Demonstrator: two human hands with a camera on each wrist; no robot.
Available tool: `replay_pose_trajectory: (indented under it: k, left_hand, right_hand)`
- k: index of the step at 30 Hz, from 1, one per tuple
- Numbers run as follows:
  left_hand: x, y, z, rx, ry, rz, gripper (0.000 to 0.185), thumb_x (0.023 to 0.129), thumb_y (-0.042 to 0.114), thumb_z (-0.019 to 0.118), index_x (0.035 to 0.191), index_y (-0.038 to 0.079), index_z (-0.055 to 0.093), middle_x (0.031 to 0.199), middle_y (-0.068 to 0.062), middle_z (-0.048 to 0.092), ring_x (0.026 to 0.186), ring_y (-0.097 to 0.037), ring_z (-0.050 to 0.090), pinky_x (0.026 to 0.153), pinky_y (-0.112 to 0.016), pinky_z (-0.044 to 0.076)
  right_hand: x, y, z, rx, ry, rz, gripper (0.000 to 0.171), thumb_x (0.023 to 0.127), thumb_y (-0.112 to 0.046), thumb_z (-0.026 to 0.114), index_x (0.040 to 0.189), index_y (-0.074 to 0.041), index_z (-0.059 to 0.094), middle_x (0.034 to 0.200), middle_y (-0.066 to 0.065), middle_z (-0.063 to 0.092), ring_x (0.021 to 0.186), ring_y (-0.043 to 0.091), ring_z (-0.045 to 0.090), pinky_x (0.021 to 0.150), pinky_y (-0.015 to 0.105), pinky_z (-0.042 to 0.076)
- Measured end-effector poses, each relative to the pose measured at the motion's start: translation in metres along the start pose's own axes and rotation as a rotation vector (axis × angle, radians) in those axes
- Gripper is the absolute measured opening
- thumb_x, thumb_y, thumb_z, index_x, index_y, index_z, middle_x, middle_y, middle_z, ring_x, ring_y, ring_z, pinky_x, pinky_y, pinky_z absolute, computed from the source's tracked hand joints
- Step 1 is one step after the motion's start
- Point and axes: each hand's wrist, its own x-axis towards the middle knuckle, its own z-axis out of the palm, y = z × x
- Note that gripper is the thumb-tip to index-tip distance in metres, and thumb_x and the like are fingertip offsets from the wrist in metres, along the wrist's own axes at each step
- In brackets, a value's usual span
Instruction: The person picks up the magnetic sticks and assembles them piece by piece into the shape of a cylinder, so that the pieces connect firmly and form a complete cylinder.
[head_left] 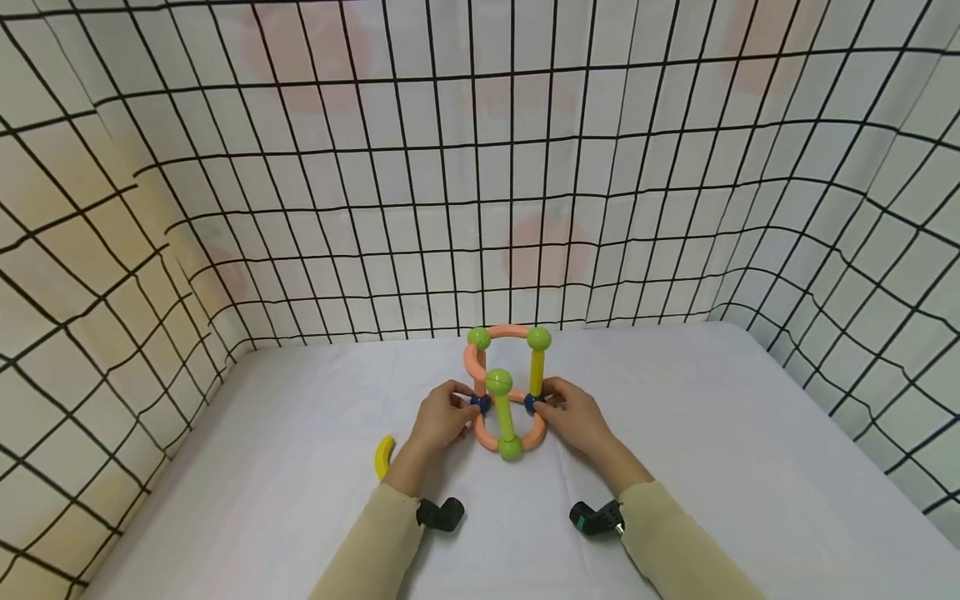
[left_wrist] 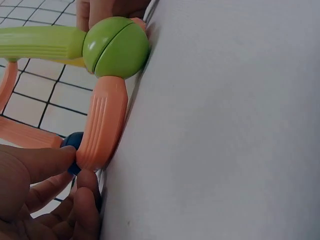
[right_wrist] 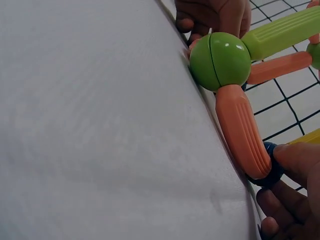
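A frame of toy rods and balls stands on the white table between both hands. Its base has curved orange rods, a green ball at the front and two dark blue balls at the sides. A light green rod, a yellow rod and an orange one rise from these, with green balls on top joined by curved orange rods. My left hand pinches the left blue ball between thumb and fingers. With thumb and fingers, my right hand grips the right blue ball.
A loose curved yellow rod lies on the table left of my left forearm. Black grid netting over pale sheeting encloses the back and both sides. Each wrist carries a small black camera.
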Motion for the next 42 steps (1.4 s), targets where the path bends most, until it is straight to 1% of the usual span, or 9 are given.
replay_pose_trajectory:
  k: [6, 10, 16, 20, 23, 29, 34, 39, 42]
  left_hand:
    - [0.005, 0.003, 0.003, -0.004, 0.001, 0.011, 0.027, 0.093, 0.012, 0.068, 0.118, 0.004, 0.061, 0.084, -0.006, 0.062, 0.055, -0.011, 0.057, 0.049, -0.019, 0.046]
    - [0.009, 0.004, 0.005, 0.017, 0.021, 0.021, 0.025, 0.093, 0.013, 0.068, 0.116, 0.004, 0.062, 0.084, -0.006, 0.063, 0.055, -0.010, 0.057, 0.049, -0.020, 0.045]
    - [0.015, 0.004, 0.005, 0.054, 0.064, 0.041, 0.021, 0.090, 0.014, 0.070, 0.109, 0.006, 0.067, 0.085, -0.006, 0.067, 0.055, -0.009, 0.054, 0.050, -0.021, 0.045]
    - [0.020, 0.003, 0.006, 0.076, 0.084, 0.046, 0.019, 0.089, 0.015, 0.071, 0.106, 0.008, 0.069, 0.090, -0.006, 0.070, 0.059, -0.009, 0.055, 0.053, -0.021, 0.046]
    - [0.022, 0.003, 0.006, 0.073, 0.076, 0.052, 0.019, 0.090, 0.015, 0.070, 0.108, 0.007, 0.070, 0.096, -0.008, 0.072, 0.065, -0.009, 0.057, 0.056, -0.020, 0.046]
    - [0.025, 0.002, 0.005, 0.005, 0.020, 0.043, 0.020, 0.092, 0.009, 0.067, 0.112, 0.004, 0.067, 0.105, -0.011, 0.072, 0.072, -0.011, 0.060, 0.058, -0.021, 0.050]
    - [0.021, 0.001, 0.002, -0.073, -0.012, 0.031, 0.023, 0.094, 0.003, 0.063, 0.117, 0.002, 0.065, 0.112, -0.014, 0.068, 0.079, -0.014, 0.064, 0.062, -0.025, 0.057]
    - [0.015, -0.002, -0.001, -0.162, -0.021, 0.026, 0.024, 0.097, 0.003, 0.059, 0.120, 0.000, 0.063, 0.114, -0.017, 0.065, 0.084, -0.018, 0.068, 0.068, -0.029, 0.061]
    - [0.010, -0.005, -0.004, -0.190, -0.015, 0.023, 0.023, 0.098, 0.005, 0.059, 0.120, 0.000, 0.062, 0.115, -0.016, 0.066, 0.086, -0.018, 0.069, 0.070, -0.030, 0.061]
  right_hand:
    - [-0.004, 0.000, -0.005, -0.001, 0.010, -0.006, 0.034, 0.093, -0.022, 0.069, 0.124, -0.009, 0.063, 0.122, 0.011, 0.069, 0.102, 0.025, 0.063, 0.095, 0.049, 0.049]
    - [-0.005, 0.002, -0.006, -0.011, 0.002, -0.007, 0.033, 0.092, -0.023, 0.070, 0.121, -0.010, 0.063, 0.118, 0.010, 0.069, 0.100, 0.023, 0.064, 0.092, 0.047, 0.050]
    - [-0.007, 0.002, -0.008, -0.037, -0.016, -0.024, 0.029, 0.091, -0.024, 0.072, 0.116, -0.011, 0.066, 0.111, 0.007, 0.069, 0.095, 0.020, 0.062, 0.086, 0.042, 0.050]
    - [-0.011, 0.002, -0.011, -0.045, -0.040, -0.045, 0.027, 0.090, -0.026, 0.074, 0.112, -0.013, 0.068, 0.105, 0.004, 0.068, 0.092, 0.018, 0.061, 0.082, 0.037, 0.049]
    - [-0.013, 0.001, -0.011, -0.054, -0.063, -0.054, 0.026, 0.089, -0.027, 0.075, 0.111, -0.014, 0.069, 0.102, 0.003, 0.066, 0.089, 0.016, 0.059, 0.079, 0.034, 0.048]
    - [-0.016, 0.004, -0.014, -0.078, -0.119, -0.095, 0.028, 0.089, -0.028, 0.075, 0.113, -0.014, 0.070, 0.101, 0.002, 0.064, 0.085, 0.014, 0.057, 0.076, 0.030, 0.047]
    - [-0.020, 0.007, -0.018, -0.074, -0.174, -0.113, 0.027, 0.089, -0.025, 0.075, 0.114, -0.015, 0.069, 0.099, 0.002, 0.061, 0.084, 0.015, 0.055, 0.074, 0.029, 0.046]
    - [-0.021, 0.009, -0.018, -0.075, -0.194, -0.132, 0.029, 0.089, -0.026, 0.076, 0.114, -0.016, 0.068, 0.098, 0.001, 0.060, 0.083, 0.014, 0.054, 0.074, 0.029, 0.046]
    - [-0.021, 0.010, -0.017, -0.083, -0.189, -0.143, 0.028, 0.089, -0.026, 0.076, 0.113, -0.015, 0.068, 0.097, 0.001, 0.060, 0.083, 0.014, 0.054, 0.073, 0.028, 0.046]
